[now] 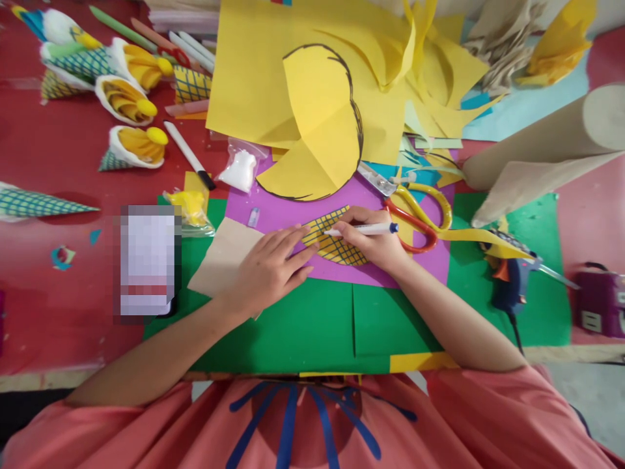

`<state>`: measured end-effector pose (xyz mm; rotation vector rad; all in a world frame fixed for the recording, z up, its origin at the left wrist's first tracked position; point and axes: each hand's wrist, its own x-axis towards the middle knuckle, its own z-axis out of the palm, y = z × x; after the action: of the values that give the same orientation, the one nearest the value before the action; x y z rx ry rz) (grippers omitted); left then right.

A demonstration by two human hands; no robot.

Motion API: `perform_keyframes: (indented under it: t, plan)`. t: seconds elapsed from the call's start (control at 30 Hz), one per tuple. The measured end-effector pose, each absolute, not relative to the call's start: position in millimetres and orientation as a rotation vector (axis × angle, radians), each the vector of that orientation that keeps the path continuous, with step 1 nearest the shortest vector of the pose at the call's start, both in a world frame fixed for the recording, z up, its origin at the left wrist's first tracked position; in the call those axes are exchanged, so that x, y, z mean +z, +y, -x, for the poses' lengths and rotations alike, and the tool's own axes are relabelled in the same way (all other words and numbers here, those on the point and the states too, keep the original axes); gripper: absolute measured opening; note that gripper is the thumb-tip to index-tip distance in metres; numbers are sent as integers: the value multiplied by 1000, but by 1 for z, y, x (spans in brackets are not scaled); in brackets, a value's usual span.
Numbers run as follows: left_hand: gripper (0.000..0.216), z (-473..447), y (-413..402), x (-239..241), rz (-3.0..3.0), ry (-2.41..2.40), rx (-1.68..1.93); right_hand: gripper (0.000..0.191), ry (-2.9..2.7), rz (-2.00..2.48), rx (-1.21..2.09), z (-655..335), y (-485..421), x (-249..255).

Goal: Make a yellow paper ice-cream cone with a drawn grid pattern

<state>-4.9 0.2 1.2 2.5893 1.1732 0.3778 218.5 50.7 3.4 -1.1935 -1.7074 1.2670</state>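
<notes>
My right hand [375, 241] grips a white marker [364, 229] with a blue end, its tip over a yellow paper piece [336, 246] drawn with a dark blue grid. Flat beside it, my left hand [278, 264] rests its outstretched fingers on the left edge of that piece. The yellow piece lies on a purple sheet [244, 205]. Partly under my left hand is a beige paper [222, 254]. Just above my hands is a yellow cut-out [322, 130] with a black outline. Scissors [415, 218] with red and yellow handles lie right of my right hand.
At far left are several grid-patterned paper cones [134, 148] and a pixelated device [149, 260]. A marker [188, 153] lies near bags of white [239, 169] and yellow [190, 208] material. On the right are a glue gun [510, 283], a brown paper roll [532, 146] and a purple box [600, 299].
</notes>
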Motion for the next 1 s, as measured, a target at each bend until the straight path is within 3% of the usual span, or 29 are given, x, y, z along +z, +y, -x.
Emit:
perform_keyframes:
  t: [1.0]
  plan:
    - [36,4,-1,2,-2684,1131,352,20,-1763,1210,1312,-221,51,5]
